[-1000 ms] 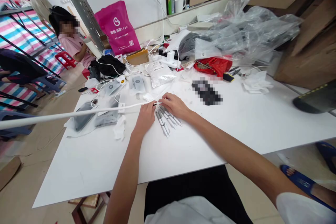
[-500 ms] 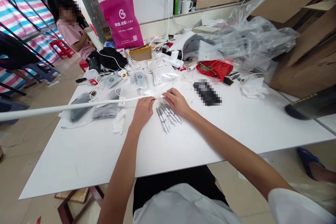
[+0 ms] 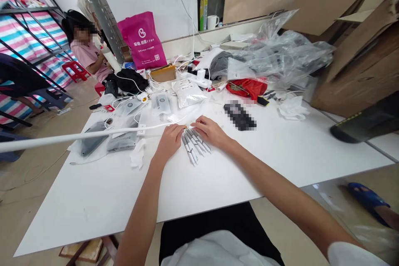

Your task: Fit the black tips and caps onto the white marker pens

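My left hand point(image 3: 170, 141) is over the middle of the table, its fingers closed in a pinch at a tiny yellowish tip point(image 3: 186, 127). Facing it, my right hand point(image 3: 210, 131) pinches a small white piece point(image 3: 191, 127). Both pieces are too small to name, and the fingertips nearly meet. Just under the hands, several grey-and-white pens point(image 3: 195, 145) lie fanned out on the white table point(image 3: 224, 178), their far ends partly covered by my fingers. A thick white cable point(image 3: 93, 134) stretches from the left edge and passes behind my left hand.
Plastic-wrapped grey packets point(image 3: 123, 142) and crumpled tissue point(image 3: 137, 153) lie left. Behind are a white pouch point(image 3: 188, 92), a power strip point(image 3: 201, 80), a red bag point(image 3: 246, 88) and clear plastic point(image 3: 280, 56). A pixelated dark object point(image 3: 240, 115) lies right, near cardboard boxes point(image 3: 358, 62). People are at far left.
The view has shifted, so the table and hands appear slightly lower. My hands have come closer together, over the pens' far ends. Another person now shows at the far left back.
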`<state>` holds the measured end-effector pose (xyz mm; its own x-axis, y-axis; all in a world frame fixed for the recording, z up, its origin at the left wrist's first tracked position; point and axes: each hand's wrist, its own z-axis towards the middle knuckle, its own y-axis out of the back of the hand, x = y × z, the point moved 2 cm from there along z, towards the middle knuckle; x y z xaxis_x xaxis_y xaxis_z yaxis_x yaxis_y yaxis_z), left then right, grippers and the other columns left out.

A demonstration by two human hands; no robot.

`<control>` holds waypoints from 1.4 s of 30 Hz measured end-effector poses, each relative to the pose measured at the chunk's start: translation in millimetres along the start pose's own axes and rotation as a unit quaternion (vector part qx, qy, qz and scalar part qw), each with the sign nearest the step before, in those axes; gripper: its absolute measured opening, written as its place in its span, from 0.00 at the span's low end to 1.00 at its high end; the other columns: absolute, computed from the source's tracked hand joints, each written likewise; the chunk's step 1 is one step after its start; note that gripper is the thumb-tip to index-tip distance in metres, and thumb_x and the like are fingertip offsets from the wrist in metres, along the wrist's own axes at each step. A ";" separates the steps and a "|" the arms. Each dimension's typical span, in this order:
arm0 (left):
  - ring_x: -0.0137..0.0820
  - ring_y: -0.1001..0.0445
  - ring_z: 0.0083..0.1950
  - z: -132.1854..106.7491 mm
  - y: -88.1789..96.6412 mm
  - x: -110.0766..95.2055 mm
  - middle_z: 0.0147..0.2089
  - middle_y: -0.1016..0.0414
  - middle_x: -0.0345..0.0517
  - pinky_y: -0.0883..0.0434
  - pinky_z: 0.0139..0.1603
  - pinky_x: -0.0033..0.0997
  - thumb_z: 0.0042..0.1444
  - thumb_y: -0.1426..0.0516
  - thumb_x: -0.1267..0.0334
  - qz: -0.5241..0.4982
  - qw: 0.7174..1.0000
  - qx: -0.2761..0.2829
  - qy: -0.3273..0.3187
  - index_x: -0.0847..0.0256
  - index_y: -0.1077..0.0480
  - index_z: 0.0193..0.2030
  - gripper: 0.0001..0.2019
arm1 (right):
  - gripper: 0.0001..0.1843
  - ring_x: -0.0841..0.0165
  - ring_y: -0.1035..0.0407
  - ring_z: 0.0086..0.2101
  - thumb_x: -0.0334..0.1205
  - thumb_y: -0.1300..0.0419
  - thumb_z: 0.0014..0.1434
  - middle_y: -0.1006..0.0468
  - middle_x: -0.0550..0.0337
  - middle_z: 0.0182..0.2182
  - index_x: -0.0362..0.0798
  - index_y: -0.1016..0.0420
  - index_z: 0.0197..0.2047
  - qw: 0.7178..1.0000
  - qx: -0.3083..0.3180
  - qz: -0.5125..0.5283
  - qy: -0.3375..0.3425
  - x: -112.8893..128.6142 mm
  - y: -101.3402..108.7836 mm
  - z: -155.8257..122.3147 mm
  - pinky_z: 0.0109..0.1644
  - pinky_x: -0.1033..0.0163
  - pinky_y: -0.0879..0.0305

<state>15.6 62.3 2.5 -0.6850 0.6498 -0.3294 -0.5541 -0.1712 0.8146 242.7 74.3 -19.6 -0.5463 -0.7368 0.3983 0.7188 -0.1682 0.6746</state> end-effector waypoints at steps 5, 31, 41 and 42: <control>0.41 0.21 0.54 1.2 -3.4 -11.5 0.52 0.17 0.50 0.28 0.59 0.46 0.78 0.50 0.65 0.006 1.000 0.013 -0.021 0.57 0.25 0.59 0.13 | 0.18 0.61 0.26 0.44 0.45 0.48 0.79 0.23 0.49 0.46 0.51 0.20 0.59 1.000 0.012 0.013 0.014 -0.3 1.3 -2.6 0.48 0.55 0.26; 0.37 0.19 0.59 1.6 -11.1 -13.2 0.59 0.22 0.54 0.23 0.62 0.39 0.76 0.44 0.64 -0.059 0.995 -0.076 -0.026 0.59 0.23 0.55 0.08 | 0.12 0.60 0.24 0.44 0.44 0.46 0.79 0.23 0.51 0.47 0.53 0.23 0.56 0.995 0.004 0.096 0.003 3.6 3.4 -6.0 0.51 0.53 0.25; 0.38 0.18 0.49 0.8 -16.2 -8.1 0.47 0.14 0.48 0.26 0.55 0.42 0.73 0.39 0.62 -0.008 0.996 -0.088 -0.032 0.58 0.20 0.52 0.07 | 0.13 0.60 0.25 0.43 0.45 0.49 0.79 0.22 0.51 0.45 0.52 0.24 0.54 0.994 0.032 0.100 -0.016 3.8 5.5 -6.3 0.50 0.53 0.27; 0.38 0.17 0.49 0.8 -16.8 -8.1 0.47 0.14 0.47 0.26 0.55 0.42 0.73 0.39 0.63 -0.009 0.995 -0.089 -0.033 0.58 0.20 0.52 0.07 | 0.14 0.60 0.25 0.44 0.46 0.49 0.79 0.22 0.50 0.46 0.52 0.24 0.55 0.994 0.035 0.099 -0.016 3.9 5.5 -6.4 0.50 0.53 0.27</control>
<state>30.8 60.4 -8.1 -0.6445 0.7004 -0.3067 -0.6456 -0.2836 0.7091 247.2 66.2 -18.3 -0.4104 -0.7301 0.5464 0.7823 0.0259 0.6223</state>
